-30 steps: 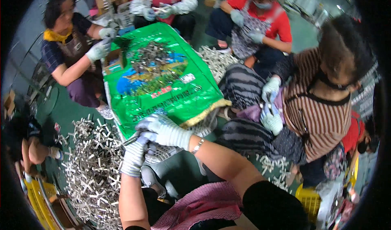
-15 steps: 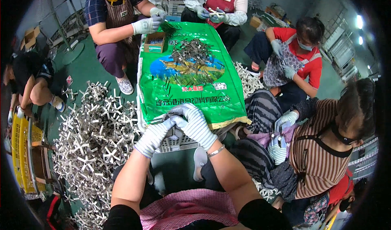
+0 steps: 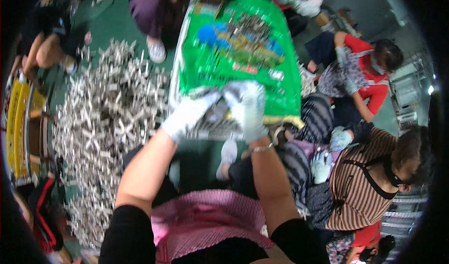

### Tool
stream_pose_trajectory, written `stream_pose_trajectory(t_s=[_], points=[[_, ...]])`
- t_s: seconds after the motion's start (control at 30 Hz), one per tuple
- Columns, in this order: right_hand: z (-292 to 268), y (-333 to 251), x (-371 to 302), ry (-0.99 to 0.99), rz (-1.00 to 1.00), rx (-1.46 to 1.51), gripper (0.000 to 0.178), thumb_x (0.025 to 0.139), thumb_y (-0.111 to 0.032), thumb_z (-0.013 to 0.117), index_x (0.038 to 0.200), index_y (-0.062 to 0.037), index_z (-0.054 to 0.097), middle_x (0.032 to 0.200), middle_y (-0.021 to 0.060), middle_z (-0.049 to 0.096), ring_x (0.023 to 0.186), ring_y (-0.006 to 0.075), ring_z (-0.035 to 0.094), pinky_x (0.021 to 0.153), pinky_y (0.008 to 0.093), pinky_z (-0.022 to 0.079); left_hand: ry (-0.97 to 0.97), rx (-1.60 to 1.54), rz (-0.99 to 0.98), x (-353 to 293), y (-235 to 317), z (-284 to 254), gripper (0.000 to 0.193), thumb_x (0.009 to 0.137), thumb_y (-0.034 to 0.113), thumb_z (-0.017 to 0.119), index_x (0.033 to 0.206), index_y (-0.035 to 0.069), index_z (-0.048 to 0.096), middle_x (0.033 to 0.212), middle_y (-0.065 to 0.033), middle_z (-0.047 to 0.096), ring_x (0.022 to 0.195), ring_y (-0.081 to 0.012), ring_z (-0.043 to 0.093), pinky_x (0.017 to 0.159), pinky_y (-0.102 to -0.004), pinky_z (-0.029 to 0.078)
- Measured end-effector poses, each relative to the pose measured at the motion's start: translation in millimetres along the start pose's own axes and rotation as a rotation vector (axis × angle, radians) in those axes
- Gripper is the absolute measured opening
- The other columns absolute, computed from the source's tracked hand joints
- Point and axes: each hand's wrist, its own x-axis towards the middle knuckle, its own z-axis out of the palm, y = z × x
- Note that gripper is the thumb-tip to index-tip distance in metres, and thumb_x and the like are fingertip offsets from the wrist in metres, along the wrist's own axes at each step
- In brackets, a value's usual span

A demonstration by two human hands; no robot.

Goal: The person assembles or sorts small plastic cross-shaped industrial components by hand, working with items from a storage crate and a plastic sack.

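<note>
My left hand (image 3: pixel 194 112), in a pale striped glove, is closed at the near edge of a green printed sack (image 3: pixel 285 95). A small dark grey piece (image 3: pixel 216 111) shows by its fingertips, too blurred to name. Close beside it is my right hand (image 3: pixel 249 108), gloved alike and smeared by motion, so its grip does not show. Beyond both hands, a heap of small dark metal parts (image 3: pixel 252 27) lies on the sack. Under its near edge a light plastic crate (image 3: pixel 215 135) shows in part.
At left, a large pile of star-shaped metal pieces (image 3: pixel 100 133) covers the floor. A small cardboard box (image 3: pixel 208 5) sits on the sack's far left corner. Co-workers surround the sack; one in a striped top (image 3: pixel 365 175) sits close at right. A yellow crate (image 3: pixel 18 128) stands far left.
The whole view has shifted, and the sack now appears higher and further right. My hands have moved slightly apart, with the right one blurring.
</note>
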Motion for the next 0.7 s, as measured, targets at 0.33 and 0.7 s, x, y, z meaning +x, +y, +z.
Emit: stream_pose_trajectory(t_s=[0.33, 0.7], points=[[-10.6, 74.2, 2.8, -0.101, 0.503, 0.422, 0.028, 0.080, -0.018, 0.068, 0.100, 0.0006, 0.066, 0.092, 0.0117, 0.068, 0.081, 0.0167, 0.063, 0.077, 0.0306, 0.051, 0.183, -0.153, -0.170, 12.3, 16.8, -22.9, 0.029, 0.091, 0.029, 0.058, 0.111, 0.008, 0.056, 0.087, -0.0043, 0.065, 0.073, -0.0127, 0.060, 0.062, -0.0262, 0.049], [2.5, 56.1, -8.6, -0.404, 0.601, 0.098, 0.025, 0.075, -0.020, 0.072, 0.092, -0.0019, 0.070, 0.080, 0.0092, 0.069, 0.071, 0.0151, 0.063, 0.070, 0.0300, 0.051, 0.201, -0.288, -0.105, 10.2, 7.2, -17.8, 0.029, 0.092, 0.021, 0.057, 0.115, 0.004, 0.054, 0.087, -0.0122, 0.066, 0.067, -0.0178, 0.063, 0.054, -0.0251, 0.050]])
